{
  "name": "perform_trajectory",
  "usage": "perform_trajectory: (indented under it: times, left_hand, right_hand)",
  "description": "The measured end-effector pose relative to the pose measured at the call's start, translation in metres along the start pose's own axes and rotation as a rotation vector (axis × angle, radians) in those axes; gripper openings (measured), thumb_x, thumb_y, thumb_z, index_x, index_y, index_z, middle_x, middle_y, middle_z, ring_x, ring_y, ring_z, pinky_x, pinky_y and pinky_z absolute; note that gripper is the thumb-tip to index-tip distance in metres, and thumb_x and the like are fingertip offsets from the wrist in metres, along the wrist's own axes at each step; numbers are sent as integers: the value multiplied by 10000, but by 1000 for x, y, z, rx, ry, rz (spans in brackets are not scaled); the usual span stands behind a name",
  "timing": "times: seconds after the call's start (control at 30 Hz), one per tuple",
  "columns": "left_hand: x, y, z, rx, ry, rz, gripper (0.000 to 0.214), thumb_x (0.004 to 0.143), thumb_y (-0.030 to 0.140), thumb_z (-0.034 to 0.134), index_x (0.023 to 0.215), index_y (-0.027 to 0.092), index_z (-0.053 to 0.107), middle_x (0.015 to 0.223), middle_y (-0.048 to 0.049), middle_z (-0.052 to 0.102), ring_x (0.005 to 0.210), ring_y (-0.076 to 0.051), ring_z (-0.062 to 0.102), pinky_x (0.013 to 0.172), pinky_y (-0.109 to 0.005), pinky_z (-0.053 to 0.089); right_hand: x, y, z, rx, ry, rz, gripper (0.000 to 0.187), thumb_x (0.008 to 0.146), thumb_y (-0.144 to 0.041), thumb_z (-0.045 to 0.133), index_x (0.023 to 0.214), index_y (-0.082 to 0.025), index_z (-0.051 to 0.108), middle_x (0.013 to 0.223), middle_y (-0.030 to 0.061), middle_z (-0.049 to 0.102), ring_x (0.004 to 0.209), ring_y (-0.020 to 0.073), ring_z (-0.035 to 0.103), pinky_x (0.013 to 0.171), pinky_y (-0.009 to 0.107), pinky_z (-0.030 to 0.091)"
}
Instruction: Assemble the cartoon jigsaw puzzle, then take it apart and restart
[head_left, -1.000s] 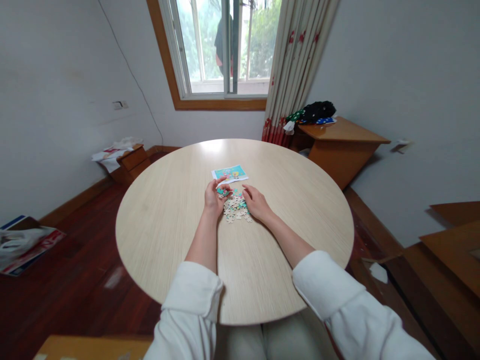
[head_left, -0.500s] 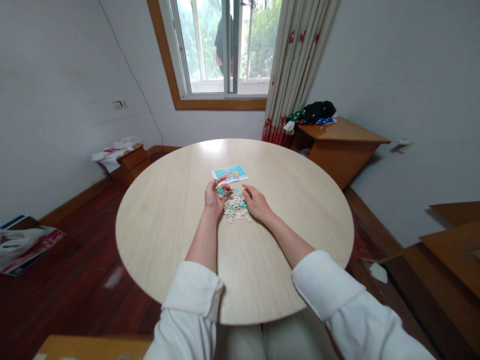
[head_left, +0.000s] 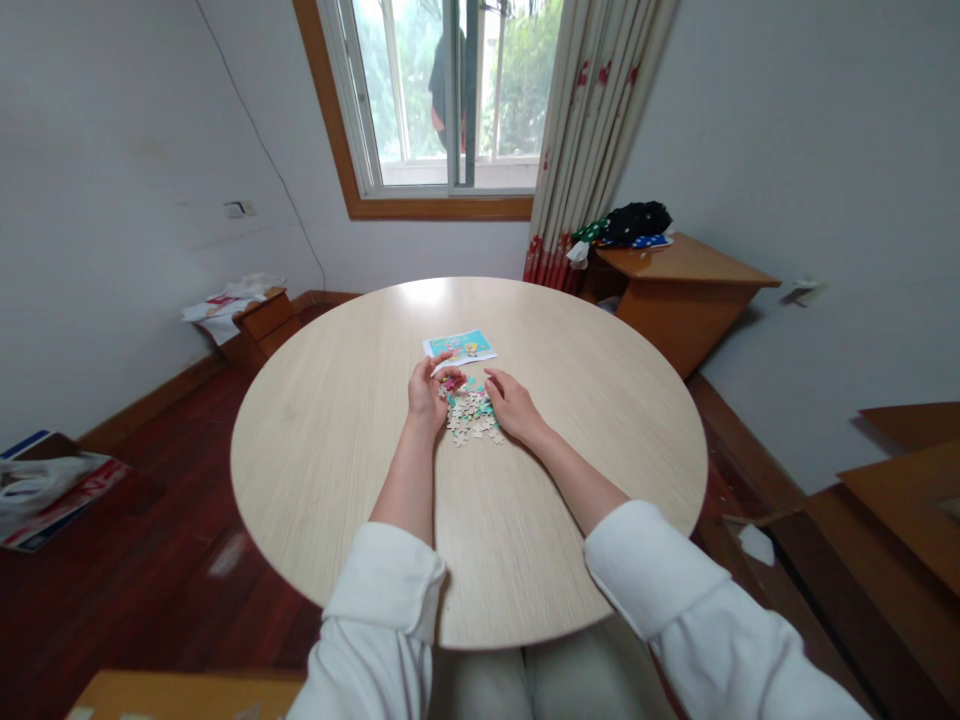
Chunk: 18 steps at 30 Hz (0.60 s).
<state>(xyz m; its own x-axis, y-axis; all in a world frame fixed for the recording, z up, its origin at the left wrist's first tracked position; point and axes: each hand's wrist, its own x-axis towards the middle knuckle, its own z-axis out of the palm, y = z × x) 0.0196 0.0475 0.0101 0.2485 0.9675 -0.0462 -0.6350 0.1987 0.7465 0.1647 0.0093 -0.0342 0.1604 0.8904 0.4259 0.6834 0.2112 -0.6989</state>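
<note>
A small heap of jigsaw puzzle pieces (head_left: 472, 415), pale and teal, lies near the middle of the round wooden table (head_left: 337, 470). My left hand (head_left: 426, 392) is at the heap's left side, its fingers pinched on a pinkish puzzle piece (head_left: 451, 380). My right hand (head_left: 510, 402) rests on the table at the heap's right side with its fingers curled down against the pieces. Just beyond the hands lies a small picture card (head_left: 460, 347) in blue and yellow.
A wooden side desk (head_left: 679, 280) with dark cloth on it stands at the back right by the curtain (head_left: 592, 130). A low cabinet (head_left: 259, 320) with papers is at the back left. Bags (head_left: 45, 490) lie on the dark floor at left. Cardboard (head_left: 900, 490) is at right.
The left hand's fingers have shifted slightly; the piece pinched in them now shows pink where teal showed before. The right hand has stayed put.
</note>
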Motion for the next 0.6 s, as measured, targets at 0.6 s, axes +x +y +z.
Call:
perform_trajectory:
  times: [0.6]
  left_hand:
    - [4,0,-3,31,21,47,297,764,403,498,803,145,640,469,-21,591,742,-209,685,702,-282,468]
  right_hand:
    - [0,1,-1,-5,-9,-9,381,897,-294,407,1214,-156,570,1170,133,634,1053,208,591,991,402,407]
